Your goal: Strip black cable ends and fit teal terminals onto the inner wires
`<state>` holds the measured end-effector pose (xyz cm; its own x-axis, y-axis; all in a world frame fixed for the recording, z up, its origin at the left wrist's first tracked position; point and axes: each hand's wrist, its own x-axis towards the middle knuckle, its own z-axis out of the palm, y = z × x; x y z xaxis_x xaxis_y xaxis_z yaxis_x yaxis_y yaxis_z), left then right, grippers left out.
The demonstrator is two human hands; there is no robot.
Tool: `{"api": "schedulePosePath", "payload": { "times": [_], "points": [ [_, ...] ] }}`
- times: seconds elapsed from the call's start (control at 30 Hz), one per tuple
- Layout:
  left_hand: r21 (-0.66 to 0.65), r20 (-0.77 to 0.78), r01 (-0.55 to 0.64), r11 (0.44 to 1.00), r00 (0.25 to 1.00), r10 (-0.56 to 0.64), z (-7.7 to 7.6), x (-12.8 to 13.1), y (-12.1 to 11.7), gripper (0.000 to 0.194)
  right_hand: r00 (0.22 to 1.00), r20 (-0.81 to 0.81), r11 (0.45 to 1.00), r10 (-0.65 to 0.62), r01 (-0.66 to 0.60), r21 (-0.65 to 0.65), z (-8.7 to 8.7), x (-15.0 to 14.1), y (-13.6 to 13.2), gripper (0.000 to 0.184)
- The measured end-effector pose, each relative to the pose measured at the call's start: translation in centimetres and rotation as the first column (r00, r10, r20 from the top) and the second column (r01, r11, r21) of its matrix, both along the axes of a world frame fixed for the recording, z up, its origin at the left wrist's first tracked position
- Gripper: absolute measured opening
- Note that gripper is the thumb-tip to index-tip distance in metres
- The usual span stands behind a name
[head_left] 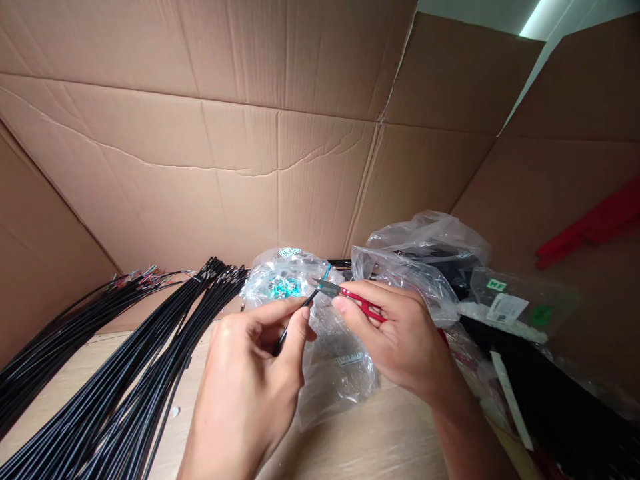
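Between its thumb and fingers, my left hand (255,373) pinches a black cable (309,299) close to its end. Thin coloured wires, one of them blue, stick out past the black sheath. My right hand (400,333) is closed around red-handled snips (363,304), whose dark blades lie at the cable's end, near where the wires emerge. I cannot tell whether the blades touch the wires. Just behind the hands lies a clear plastic bag (260,270) with small teal and metal parts (285,287) inside.
Bundles of black cables (115,373) spread over the wooden table (395,440) at left, some with bare coloured ends. More plastic bags (425,233) and black material (550,393) lie at right. Cardboard walls (225,147) enclose the back and sides. A red object (595,220) is at far right.
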<state>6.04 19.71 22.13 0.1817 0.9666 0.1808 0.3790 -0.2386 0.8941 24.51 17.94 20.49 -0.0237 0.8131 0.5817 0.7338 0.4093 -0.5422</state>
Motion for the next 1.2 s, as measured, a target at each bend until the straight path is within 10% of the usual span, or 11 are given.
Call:
{"api": "schedulePosePath", "payload": {
  "times": [0.23,0.77,1.03,1.2],
  "points": [
    [-0.037,-0.054,-0.027,0.999,0.998,0.025,-0.9,-0.2,1.4,0.037,0.995,-0.093,0.987,0.037,-0.051,-0.152,-0.9,-0.7,1.8,0.031],
    [0.037,-0.18,-0.104,0.994,0.978,0.109,-11.4,0.4,8.4,0.025,0.995,0.103,0.827,0.019,0.042,-0.561,-4.2,-2.7,11.4,0.042],
    [-0.047,-0.201,-0.142,0.989,0.971,0.129,-12.6,-0.3,8.9,0.031,1.0,-0.012,0.843,0.005,-0.011,-0.539,-5.4,-3.8,12.1,0.038],
    [-0.086,-0.13,-0.13,0.988,0.984,0.118,-11.7,-1.2,9.3,0.028,0.978,-0.207,0.886,0.006,-0.101,-0.453,-4.1,-1.6,8.0,0.038]
  ]
}}
